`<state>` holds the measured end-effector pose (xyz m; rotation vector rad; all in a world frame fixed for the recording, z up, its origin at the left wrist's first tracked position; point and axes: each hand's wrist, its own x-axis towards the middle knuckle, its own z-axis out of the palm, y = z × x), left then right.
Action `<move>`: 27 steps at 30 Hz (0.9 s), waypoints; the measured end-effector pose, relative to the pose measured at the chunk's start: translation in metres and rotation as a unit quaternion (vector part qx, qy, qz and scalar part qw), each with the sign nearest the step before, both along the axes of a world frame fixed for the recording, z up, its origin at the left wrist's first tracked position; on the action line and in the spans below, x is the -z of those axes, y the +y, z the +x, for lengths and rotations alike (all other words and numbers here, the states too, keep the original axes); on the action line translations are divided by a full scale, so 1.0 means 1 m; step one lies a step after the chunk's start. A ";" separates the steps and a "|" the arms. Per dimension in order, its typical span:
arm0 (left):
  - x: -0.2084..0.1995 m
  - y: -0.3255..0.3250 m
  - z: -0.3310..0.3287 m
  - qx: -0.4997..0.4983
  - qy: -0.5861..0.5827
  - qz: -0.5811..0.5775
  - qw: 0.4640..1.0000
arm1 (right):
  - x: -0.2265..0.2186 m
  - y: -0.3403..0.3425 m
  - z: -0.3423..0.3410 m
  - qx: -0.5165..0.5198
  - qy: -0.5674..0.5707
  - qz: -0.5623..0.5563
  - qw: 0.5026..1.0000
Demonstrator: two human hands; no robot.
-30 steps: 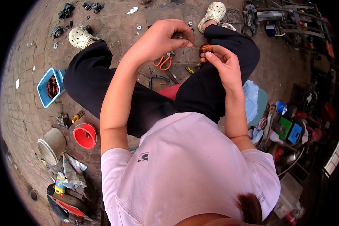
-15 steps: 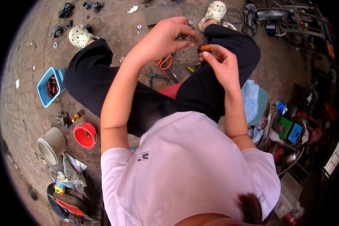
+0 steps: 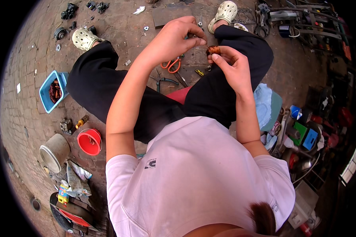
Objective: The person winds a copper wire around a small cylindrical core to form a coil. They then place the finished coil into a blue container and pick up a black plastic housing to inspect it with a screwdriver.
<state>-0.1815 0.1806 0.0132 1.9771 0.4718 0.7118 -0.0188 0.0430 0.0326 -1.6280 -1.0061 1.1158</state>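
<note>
Between the thumb and fingers of my right hand point(image 3: 234, 65) is a small brown-orange piece point(image 3: 213, 50), shiny and dark at one end, perhaps wound copper. Just to its upper left, my left hand point(image 3: 186, 34) is closed in a pinch, its fingertips close to the piece. What those fingertips hold is too small to name; a thin line seems to run from them toward the piece. Below the hands, on the ground between my legs, lie orange-handled scissors point(image 3: 171, 65), dark-handled pliers point(image 3: 162, 82) and a small yellow-and-black item point(image 3: 199, 72).
At my left stand a blue basin point(image 3: 43, 94) of reddish-brown pieces, a red bucket point(image 3: 88, 147) with bits inside, and a grey bucket point(image 3: 53, 154). Metal parts point(image 3: 69, 11) lie far left. Cluttered tools and a blue box point(image 3: 309, 139) fill the right side.
My left fingers have curled in, and the dark greenish thing seen at them earlier no longer shows. The brown-orange piece has shifted slightly left in my right hand.
</note>
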 end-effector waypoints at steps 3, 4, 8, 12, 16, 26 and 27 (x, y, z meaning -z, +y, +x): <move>0.001 0.000 0.001 -0.007 0.017 -0.010 1.000 | -0.002 0.001 0.000 -0.004 -0.001 0.003 1.000; 0.002 0.000 0.001 -0.008 0.016 -0.021 1.000 | -0.002 0.000 0.000 -0.006 0.014 0.012 1.000; 0.004 0.000 0.004 0.006 -0.002 -0.134 0.991 | -0.003 0.000 0.002 -0.013 0.074 0.037 0.997; 0.011 -0.001 0.009 0.029 0.013 -0.310 0.950 | 0.000 -0.001 0.007 -0.025 0.126 0.060 0.990; 0.012 0.000 0.012 0.100 0.001 -0.455 0.885 | 0.007 -0.003 0.010 -0.031 0.181 0.094 0.979; 0.022 -0.008 0.019 0.228 -0.070 -0.648 0.723 | 0.025 -0.001 0.007 0.024 0.395 0.171 0.903; 0.022 -0.009 0.020 0.232 -0.073 -0.654 0.717 | 0.027 -0.001 0.007 0.032 0.413 0.175 0.893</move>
